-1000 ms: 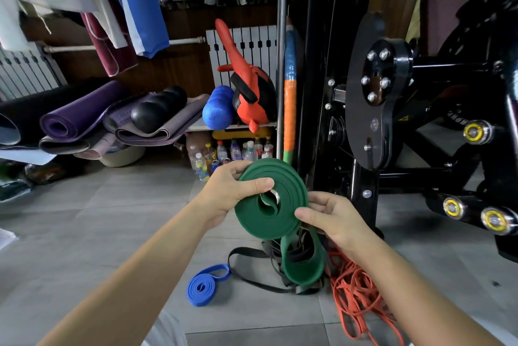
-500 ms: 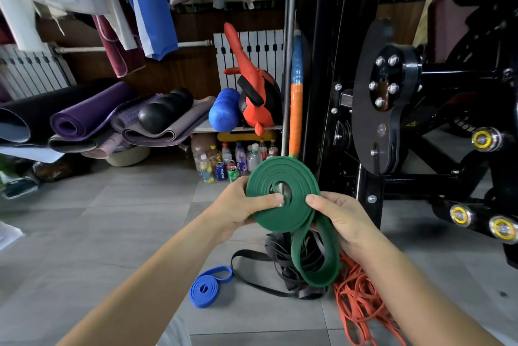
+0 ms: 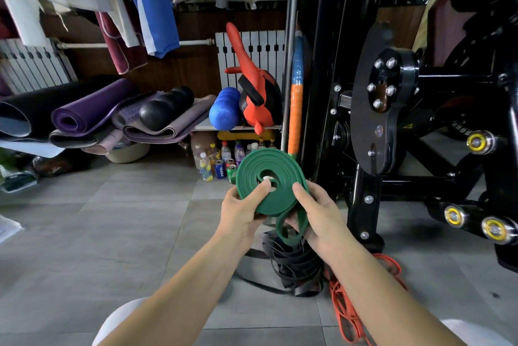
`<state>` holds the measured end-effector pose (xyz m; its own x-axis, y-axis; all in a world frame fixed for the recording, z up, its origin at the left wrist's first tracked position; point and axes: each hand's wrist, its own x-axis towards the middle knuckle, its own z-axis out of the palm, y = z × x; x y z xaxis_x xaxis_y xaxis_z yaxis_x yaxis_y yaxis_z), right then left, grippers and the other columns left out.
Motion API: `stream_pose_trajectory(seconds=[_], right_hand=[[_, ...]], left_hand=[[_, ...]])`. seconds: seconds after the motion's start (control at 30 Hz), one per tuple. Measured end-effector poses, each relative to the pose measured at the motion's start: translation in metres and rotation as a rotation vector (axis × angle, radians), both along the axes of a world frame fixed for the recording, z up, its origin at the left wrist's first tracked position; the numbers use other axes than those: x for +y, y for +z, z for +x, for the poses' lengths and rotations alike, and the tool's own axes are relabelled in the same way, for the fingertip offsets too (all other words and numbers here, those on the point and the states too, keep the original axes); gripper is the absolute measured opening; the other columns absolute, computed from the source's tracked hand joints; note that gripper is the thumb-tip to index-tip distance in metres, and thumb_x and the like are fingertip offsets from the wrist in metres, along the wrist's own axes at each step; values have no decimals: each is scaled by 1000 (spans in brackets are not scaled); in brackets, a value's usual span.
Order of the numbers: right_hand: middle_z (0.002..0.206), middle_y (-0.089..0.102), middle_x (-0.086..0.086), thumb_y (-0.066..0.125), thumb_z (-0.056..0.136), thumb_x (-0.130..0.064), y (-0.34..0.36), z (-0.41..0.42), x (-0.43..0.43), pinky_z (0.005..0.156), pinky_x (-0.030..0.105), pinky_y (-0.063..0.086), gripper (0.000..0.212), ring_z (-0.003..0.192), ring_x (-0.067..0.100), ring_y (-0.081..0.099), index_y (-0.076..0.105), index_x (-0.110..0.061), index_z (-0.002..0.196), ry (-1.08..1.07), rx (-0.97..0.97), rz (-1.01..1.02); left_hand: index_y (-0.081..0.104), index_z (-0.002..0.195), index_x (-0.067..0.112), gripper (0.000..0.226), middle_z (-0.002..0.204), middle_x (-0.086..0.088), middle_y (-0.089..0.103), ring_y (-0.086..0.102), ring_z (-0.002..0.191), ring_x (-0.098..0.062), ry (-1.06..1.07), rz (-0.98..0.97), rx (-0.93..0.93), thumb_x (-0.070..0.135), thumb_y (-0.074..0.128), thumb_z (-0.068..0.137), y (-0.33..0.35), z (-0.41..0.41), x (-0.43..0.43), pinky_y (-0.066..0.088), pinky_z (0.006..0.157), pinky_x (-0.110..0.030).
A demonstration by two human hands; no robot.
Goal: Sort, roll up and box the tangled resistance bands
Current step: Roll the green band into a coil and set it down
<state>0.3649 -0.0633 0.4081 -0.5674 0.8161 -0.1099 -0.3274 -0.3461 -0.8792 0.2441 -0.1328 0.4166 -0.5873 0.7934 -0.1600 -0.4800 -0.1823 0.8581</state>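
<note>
A wide green resistance band is wound into a flat coil held up in front of me. My left hand pinches the coil, thumb across its face and a finger through the centre hole. My right hand grips the coil's right edge and the short loose green loop hanging below. On the floor beneath lie a tangled heap of black bands and a loose pile of thin orange band. No box shows in this view.
A black gym machine frame stands close on the right. Rolled yoga mats, a blue roller, a red bag and bottles and cans line the back wall under hanging clothes. Grey tile floor spreads to the left.
The loose green loop has shrunk as more of it wound onto the coil. Both hands have shifted slightly. The blue band on the floor has gone out of sight.
</note>
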Motion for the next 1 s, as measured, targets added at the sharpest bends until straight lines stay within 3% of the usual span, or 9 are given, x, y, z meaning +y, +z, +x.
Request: stream_pose_trajectory(seconds=[0.13,0.2,0.3,0.4,0.5,0.6,0.63,0.8,1.0], right_hand=[[104,70,5,77,74,-15,0,-5,3,81,41,57,46,92,20,70,58,-18,117,-75,-106,122],[101,71,9,75,76,-7,5,3,14,79,43,57,40,92,25,70,61,-17,112,-66,-125,149],[90,74,7,76,73,-4,13,15,27,68,34,58,39,84,25,72,65,-21,107,10,-193,233],[95,74,10,80,69,-8,16,19,26,71,32,58,46,86,25,71,65,-19,111,155,-282,351],[101,73,12,82,60,-17,16,18,18,77,33,57,51,92,28,70,67,-21,109,318,-263,396],[108,70,12,84,61,-20,14,15,11,88,41,54,55,100,28,67,66,-21,113,393,-298,430],[109,70,12,86,62,-22,14,15,9,91,45,52,57,102,28,67,65,-21,115,402,-322,444],[109,67,16,85,64,-24,16,17,6,90,45,53,51,96,26,68,62,-34,109,366,-433,530],[85,73,3,84,64,-31,15,9,11,70,31,55,45,80,19,71,57,-24,99,283,-374,515]], left_hand=[[59,112,6,64,103,-12,71,70,88,-21,-69,33,94,30,81,58,-6,4,-7,55,64,-28],[60,108,13,65,100,-4,71,68,87,-16,-194,-77,261,43,83,55,-1,-6,-12,54,66,-27],[46,128,15,93,120,-3,59,60,104,-17,-165,-233,523,57,81,53,12,-28,-13,54,86,-36],[32,139,24,108,116,10,50,54,101,-2,-198,-205,903,60,72,46,37,-40,-14,47,77,-19],[42,131,33,90,108,14,58,59,103,-8,-448,-358,1169,66,72,53,50,-41,-13,49,87,-27],[65,88,51,23,82,19,70,65,78,4,-669,-473,1181,57,74,68,53,-42,-18,49,66,-13],[66,76,55,12,75,23,69,65,72,7,-703,-458,1139,54,75,69,54,-42,-21,47,61,-10],[62,61,55,19,56,28,61,56,53,10,-641,-398,1094,50,79,66,44,-36,-24,40,47,-6],[65,74,31,38,65,12,67,62,59,0,-410,-416,1076,57,83,52,35,-46,-10,50,58,-21]])
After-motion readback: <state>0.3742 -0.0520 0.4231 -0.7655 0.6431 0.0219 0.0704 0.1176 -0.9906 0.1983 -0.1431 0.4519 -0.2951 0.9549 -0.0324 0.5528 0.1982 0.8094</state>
